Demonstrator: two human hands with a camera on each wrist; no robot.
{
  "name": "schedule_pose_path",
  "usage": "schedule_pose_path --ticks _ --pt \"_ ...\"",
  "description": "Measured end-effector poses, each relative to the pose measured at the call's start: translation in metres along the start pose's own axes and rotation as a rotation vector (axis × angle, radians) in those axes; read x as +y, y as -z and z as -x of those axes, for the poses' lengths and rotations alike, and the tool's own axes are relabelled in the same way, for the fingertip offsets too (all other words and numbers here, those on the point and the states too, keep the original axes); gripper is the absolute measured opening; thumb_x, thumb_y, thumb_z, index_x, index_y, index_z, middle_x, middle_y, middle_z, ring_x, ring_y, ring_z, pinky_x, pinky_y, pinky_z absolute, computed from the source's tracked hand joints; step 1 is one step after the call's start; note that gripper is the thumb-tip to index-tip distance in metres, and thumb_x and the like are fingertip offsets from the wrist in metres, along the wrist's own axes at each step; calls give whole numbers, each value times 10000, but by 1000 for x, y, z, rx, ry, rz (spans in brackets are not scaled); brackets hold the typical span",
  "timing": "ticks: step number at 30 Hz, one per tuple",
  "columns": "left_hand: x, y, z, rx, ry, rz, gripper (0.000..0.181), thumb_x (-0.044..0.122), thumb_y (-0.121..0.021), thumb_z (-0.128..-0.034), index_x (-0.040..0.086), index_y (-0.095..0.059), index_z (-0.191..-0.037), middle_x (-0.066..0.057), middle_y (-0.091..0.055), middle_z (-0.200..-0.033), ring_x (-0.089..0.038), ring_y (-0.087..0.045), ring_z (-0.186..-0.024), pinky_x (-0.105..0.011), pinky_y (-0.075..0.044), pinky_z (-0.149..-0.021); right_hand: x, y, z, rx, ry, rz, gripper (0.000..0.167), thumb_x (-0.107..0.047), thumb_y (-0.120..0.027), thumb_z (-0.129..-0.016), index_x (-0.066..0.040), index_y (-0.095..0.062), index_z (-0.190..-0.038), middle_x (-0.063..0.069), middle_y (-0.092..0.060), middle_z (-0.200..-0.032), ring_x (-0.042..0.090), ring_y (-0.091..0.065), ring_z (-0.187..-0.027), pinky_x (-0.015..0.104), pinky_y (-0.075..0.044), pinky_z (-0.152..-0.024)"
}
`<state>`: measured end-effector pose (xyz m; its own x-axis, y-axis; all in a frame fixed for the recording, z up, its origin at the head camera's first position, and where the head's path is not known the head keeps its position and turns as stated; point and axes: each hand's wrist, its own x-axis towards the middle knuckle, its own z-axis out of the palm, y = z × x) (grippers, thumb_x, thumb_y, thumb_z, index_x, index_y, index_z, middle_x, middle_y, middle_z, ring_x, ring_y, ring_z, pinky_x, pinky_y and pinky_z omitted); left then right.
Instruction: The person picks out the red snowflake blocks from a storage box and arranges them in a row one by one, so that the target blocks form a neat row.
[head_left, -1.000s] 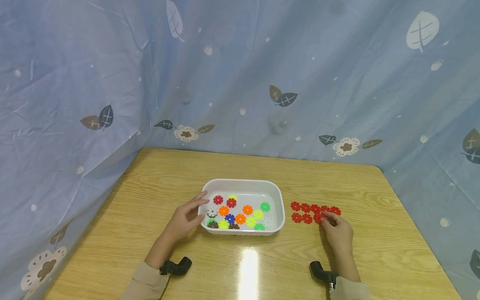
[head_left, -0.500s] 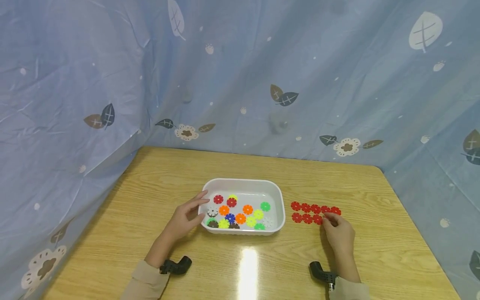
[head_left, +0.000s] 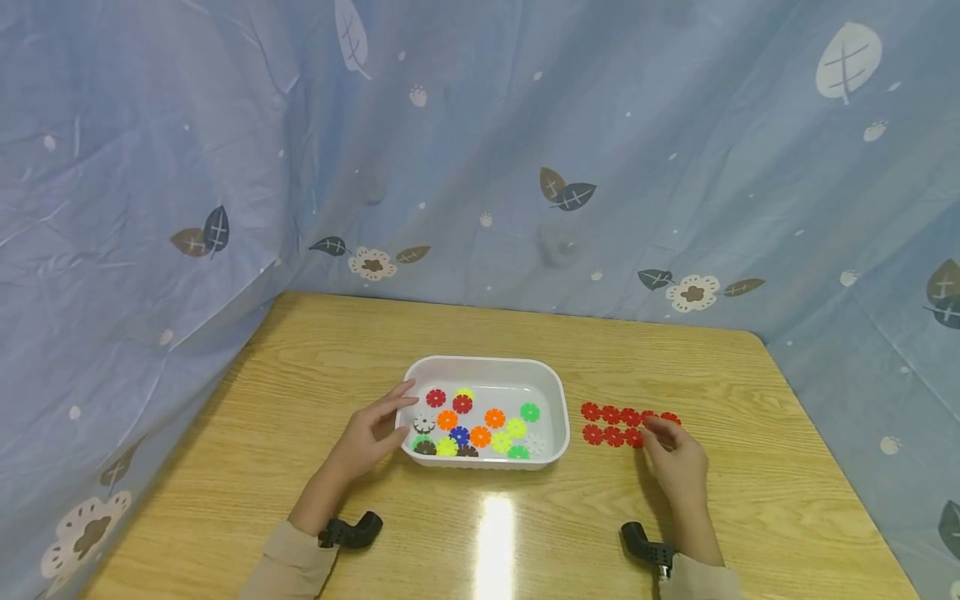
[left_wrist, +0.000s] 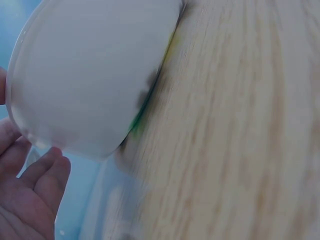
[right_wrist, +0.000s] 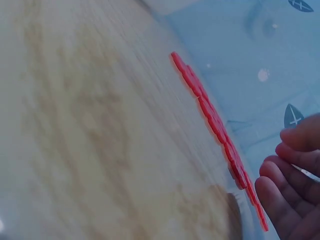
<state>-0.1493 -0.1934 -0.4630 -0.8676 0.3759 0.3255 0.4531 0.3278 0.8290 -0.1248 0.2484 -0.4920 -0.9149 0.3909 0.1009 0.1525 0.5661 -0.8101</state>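
In the head view, my left hand (head_left: 362, 440) rests at the left end of a white plastic tray (head_left: 555, 442), its thumb and fingertips reaching over the rim. The left wrist view has some fingertips (left_wrist: 56, 152) against the tray's outer wall. Colourful notched snowflake discs, such as an orange one (head_left: 494, 418) and a blue one (head_left: 459, 436), lie inside. Right of the tray, red snowflake discs (head_left: 612, 436) form two rows flat on the table. My right hand (head_left: 678, 462) hovers at their right part, fingers loosely bent, nothing visible between them; it partly hides some discs.
The wooden table (head_left: 390, 542) carries the tray and the discs. A blue patterned curtain (head_left: 480, 150) hangs behind it and along both sides. Black camera mounts (head_left: 352, 532) sit on both wrists.
A red disc under my right fingertips has settled flat into the near row. The right fingertips have come off it and shifted slightly away from me. The left hand and tray have stayed put.
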Motion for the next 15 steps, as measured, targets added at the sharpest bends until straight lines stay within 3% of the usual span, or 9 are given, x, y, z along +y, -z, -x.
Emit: schedule_pose_path --ticks 4,9,15 --pt "-1 -1 0 1 6 9 345 -42 -608 -865 -95 -572 -1205 -256 -404 -1444 -430 -333 -1352 -103 -291 -1047 -2 0 1 -37 37 -49 330 -181 -604 -928 16 -611 -1193 209 -642 -1180 -220 -485 -836 -42 -405 -718" --pt "-1 -1 1 0 10 17 345 -45 -607 -865 -93 -572 -1205 -252 -403 -1446 -425 -330 -1355 -107 -294 -1048 -6 0 3 -75 58 -99 357 -185 -607 -929 31 -590 -1214 221 -623 -1207 -56 -607 -948 -22 -434 -747" --pt "0 0 1 0 13 16 350 -46 -609 -863 -82 -573 -1210 -247 -401 -1449 -419 -327 -1359 -109 -292 -1048 -14 -3 6 -113 112 -112 376 -156 -644 -903 33 -576 -1221 222 -622 -1200 74 -623 -1017 0 -454 -775"
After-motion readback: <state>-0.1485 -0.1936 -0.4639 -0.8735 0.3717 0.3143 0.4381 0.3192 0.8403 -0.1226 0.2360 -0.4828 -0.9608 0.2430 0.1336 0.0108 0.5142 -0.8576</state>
